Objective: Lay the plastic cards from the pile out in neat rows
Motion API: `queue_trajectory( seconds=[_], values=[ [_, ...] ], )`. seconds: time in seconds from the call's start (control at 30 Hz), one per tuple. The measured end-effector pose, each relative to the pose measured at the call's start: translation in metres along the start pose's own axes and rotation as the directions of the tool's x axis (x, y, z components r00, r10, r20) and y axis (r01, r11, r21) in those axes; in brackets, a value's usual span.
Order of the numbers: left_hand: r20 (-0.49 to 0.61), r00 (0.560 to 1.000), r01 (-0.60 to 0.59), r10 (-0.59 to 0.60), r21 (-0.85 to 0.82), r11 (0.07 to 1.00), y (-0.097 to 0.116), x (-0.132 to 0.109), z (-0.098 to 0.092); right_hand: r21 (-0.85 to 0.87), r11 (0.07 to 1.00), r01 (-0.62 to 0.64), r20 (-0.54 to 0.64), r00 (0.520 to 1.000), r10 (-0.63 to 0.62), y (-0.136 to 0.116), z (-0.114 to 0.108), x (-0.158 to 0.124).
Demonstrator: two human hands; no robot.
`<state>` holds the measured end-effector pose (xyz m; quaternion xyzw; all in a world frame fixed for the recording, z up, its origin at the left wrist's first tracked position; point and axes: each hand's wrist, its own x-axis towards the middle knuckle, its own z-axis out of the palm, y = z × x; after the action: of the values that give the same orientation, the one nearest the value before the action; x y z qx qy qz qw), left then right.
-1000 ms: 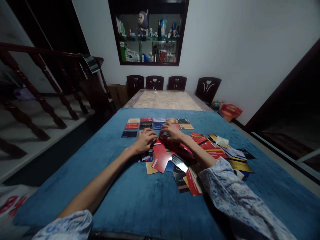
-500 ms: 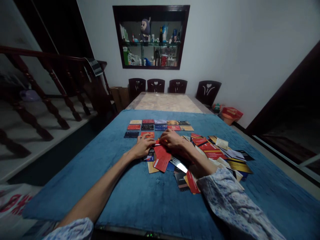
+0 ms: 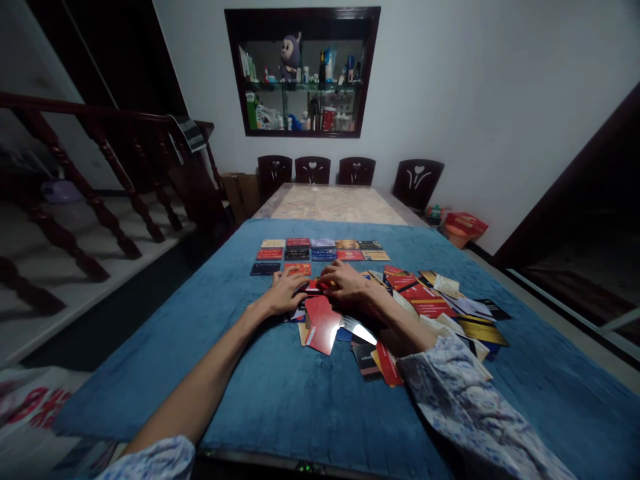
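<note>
Just in front of the laid-out cards, a red card (image 3: 313,287) is between my two hands. My left hand (image 3: 285,293) closes on its left end, thumb below and fingers above. My right hand (image 3: 344,281) has curled fingers on its right side; red and orange show under the fingertips, partly hidden. Below them a larger loose red card (image 3: 321,325) lies tilted on other cards and catches a glare. Beyond the hands, cards form rows, among them an orange-red card (image 3: 298,269) and a dark blue card (image 3: 265,269) in the nearest row.
A blue cloth (image 3: 240,373) covers the near table. To the right a loose heap holds several cards, including a gold card (image 3: 480,330) and red cards (image 3: 407,288). My right forearm crosses part of it. Chairs (image 3: 357,172) stand at the far end; a railing (image 3: 100,110) runs left.
The red card between my hands shows more plainly now. The larger red card below has shifted slightly toward me and now reflects light. My hands stay nearly in place.
</note>
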<state>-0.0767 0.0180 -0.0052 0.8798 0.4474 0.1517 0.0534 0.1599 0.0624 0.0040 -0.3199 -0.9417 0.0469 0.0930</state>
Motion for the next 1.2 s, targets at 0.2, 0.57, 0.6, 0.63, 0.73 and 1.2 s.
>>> queue_trajectory(
  seconds=[0.2,0.57,0.6,0.63,0.73,1.2],
  values=[
    [0.025,0.999,-0.031,0.031,0.028,0.999,-0.002,-0.001,0.0,0.032,0.999,-0.014,0.012,1.0,0.014,-0.005,-0.004,-0.002],
    [0.047,0.987,-0.157,0.152,0.138,0.978,-0.009,-0.005,-0.004,0.07,0.998,-0.006,-0.012,1.0,0.007,-0.008,-0.007,-0.004],
    [0.046,0.987,-0.158,0.153,0.14,0.977,-0.009,-0.005,-0.005,0.076,0.997,0.001,-0.014,1.0,0.0,-0.008,-0.008,-0.005],
    [0.045,0.987,-0.159,0.154,0.14,0.977,-0.009,-0.006,-0.006,0.083,0.997,0.009,-0.019,1.0,-0.007,-0.008,-0.008,-0.005],
    [0.043,0.988,-0.152,0.147,0.138,0.979,-0.01,-0.005,-0.007,0.105,0.994,0.021,-0.046,0.999,-0.017,-0.009,-0.009,-0.006],
    [-0.178,0.983,-0.013,0.039,0.143,0.99,-0.012,-0.002,-0.004,0.044,0.993,-0.105,-0.124,0.986,0.11,-0.017,-0.001,0.002]
  ],
)
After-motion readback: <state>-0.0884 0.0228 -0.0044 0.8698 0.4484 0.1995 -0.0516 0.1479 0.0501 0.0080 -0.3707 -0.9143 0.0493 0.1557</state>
